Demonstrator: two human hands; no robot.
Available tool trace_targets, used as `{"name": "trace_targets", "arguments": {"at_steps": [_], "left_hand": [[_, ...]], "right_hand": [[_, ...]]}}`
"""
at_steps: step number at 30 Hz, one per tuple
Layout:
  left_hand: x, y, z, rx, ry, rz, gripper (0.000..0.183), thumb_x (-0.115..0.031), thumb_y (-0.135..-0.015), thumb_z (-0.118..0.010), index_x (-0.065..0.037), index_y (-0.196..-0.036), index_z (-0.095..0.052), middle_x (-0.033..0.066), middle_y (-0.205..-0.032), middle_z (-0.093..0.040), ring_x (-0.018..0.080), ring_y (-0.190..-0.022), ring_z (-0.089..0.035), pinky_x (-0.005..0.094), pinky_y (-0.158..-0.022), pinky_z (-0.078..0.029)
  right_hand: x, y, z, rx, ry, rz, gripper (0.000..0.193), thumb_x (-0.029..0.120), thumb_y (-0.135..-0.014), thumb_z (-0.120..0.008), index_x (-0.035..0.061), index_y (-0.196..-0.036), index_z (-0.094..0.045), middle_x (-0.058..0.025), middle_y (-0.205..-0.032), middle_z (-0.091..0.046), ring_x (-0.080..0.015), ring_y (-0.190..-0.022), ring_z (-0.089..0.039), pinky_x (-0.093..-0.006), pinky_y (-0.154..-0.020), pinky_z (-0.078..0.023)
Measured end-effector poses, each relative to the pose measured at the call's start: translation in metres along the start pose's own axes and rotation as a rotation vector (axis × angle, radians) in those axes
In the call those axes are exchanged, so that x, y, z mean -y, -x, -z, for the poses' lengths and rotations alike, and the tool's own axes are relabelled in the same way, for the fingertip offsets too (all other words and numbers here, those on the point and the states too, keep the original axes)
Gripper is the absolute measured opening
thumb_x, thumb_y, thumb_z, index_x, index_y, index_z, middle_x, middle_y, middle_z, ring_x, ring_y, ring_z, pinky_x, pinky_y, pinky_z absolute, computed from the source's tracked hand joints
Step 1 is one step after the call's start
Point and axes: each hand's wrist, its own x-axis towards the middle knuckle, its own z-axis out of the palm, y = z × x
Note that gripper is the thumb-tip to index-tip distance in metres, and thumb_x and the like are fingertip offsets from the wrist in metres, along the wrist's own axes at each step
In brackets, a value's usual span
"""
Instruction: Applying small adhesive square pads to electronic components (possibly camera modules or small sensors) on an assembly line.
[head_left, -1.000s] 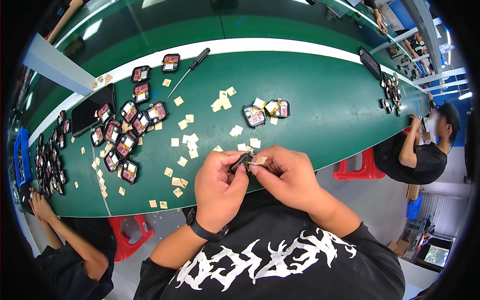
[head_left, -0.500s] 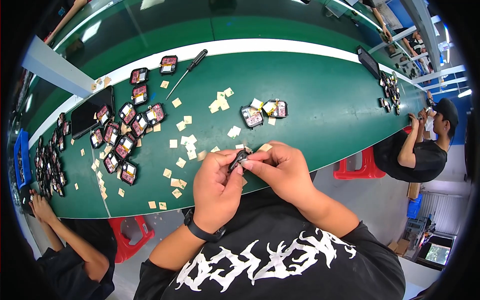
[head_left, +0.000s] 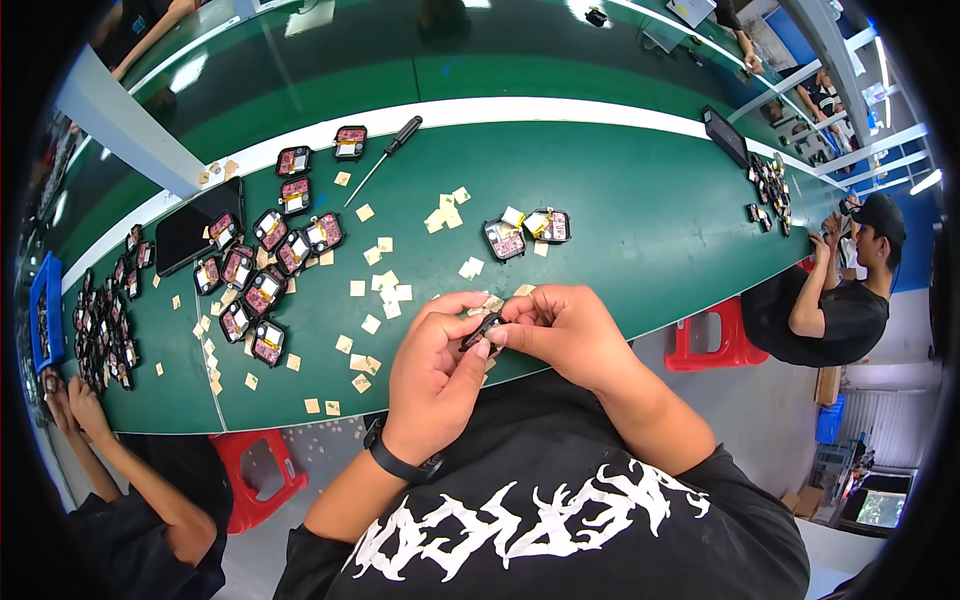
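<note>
Close to the table's near edge, my left hand (head_left: 437, 368) grips a small black plastic case (head_left: 480, 331) between thumb and fingers. My right hand (head_left: 562, 328) pinches the same case from the other side, its thumb and fingertips pressed on it. Fingers cover most of the case, so its inside cannot be made out. Beyond my hands lie two open black cases with red circuit boards, the left one (head_left: 504, 240) beside the right one (head_left: 552, 225). Small beige paper squares (head_left: 388, 283) are scattered to the left of my hands.
A screwdriver (head_left: 385, 160) lies near the far edge. Several open cases (head_left: 265, 290) and a black tray (head_left: 190, 245) sit to the left, with a larger pile (head_left: 103, 335) and blue bin (head_left: 47, 310) beyond. Co-workers sit at both ends; red stools (head_left: 708, 335) stand below the table.
Both hands stay on the black case, which has tilted flatter between my fingers. The whole view has shifted slightly, with the table appearing a little lower.
</note>
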Motion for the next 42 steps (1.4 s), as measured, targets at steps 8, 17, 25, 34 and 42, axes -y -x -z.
{"name": "trace_targets", "arguments": {"at_steps": [8, 17, 25, 34, 42], "left_hand": [[-0.034, 0.016, 0.003, 0.109, -0.315, 0.115, 0.035, 0.006, -0.101, -0.055, 0.003, -0.136, -0.053, 0.0133, -0.117, -0.063, 0.017, -0.09, -0.07, 0.0254, -0.068, -0.057], [-0.026, 0.032, 0.009, 0.118, -0.245, 0.124, 0.037, 0.007, -0.1, -0.054, 0.003, -0.137, -0.053, 0.0126, -0.111, -0.065, 0.0129, -0.079, -0.067, 0.025, -0.064, -0.056], [-0.027, 0.043, 0.018, 0.18, -0.316, 0.111, 0.036, 0.009, -0.099, -0.056, 0.003, -0.135, -0.054, 0.0119, -0.104, -0.067, 0.012, -0.077, -0.067, 0.0253, -0.064, -0.057], [-0.041, 0.049, 0.026, 0.142, -0.127, 0.292, 0.034, 0.008, -0.097, -0.058, 0.003, -0.13, -0.055, 0.0098, -0.103, -0.065, 0.0114, -0.077, -0.068, 0.0232, -0.063, -0.056], [-0.06, 0.049, 0.031, 0.15, -0.01, 0.471, 0.033, 0.003, -0.1, -0.057, 0.004, -0.133, -0.054, 0.0075, -0.098, -0.064, 0.0088, -0.075, -0.067, 0.0222, -0.061, -0.053]], "right_hand": [[0.004, 0.018, -0.006, 0.059, -0.088, 0.077, 0.013, 0.011, -0.094, -0.077, 0.0002, -0.09, -0.07, 0.0037, -0.076, -0.062, -0.0013, -0.068, -0.05, -0.0207, -0.057, -0.039], [0.013, 0.027, -0.005, 0.223, 0.291, 0.237, 0.013, 0.01, -0.099, -0.069, -0.0022, -0.095, -0.07, -0.0039, -0.088, -0.062, -0.0102, -0.077, -0.055, -0.0297, -0.068, -0.045], [0.02, 0.031, -0.013, 0.258, 0.368, 0.25, 0.013, 0.009, -0.094, -0.072, -0.0022, -0.09, -0.069, -0.0055, -0.078, -0.061, -0.0144, -0.076, -0.055, -0.0329, -0.067, -0.045], [0.02, 0.032, -0.021, 0.33, 0.345, 0.173, 0.019, 0.012, -0.091, -0.08, -0.0019, -0.085, -0.069, -0.0006, -0.079, -0.06, -0.0077, -0.069, -0.049, -0.0293, -0.059, -0.039], [0.015, 0.037, -0.02, 0.436, 0.022, -0.031, 0.012, 0.007, -0.094, -0.074, -0.0045, -0.099, -0.072, -0.0016, -0.091, -0.067, -0.008, -0.084, -0.057, -0.027, -0.074, -0.046]]}}
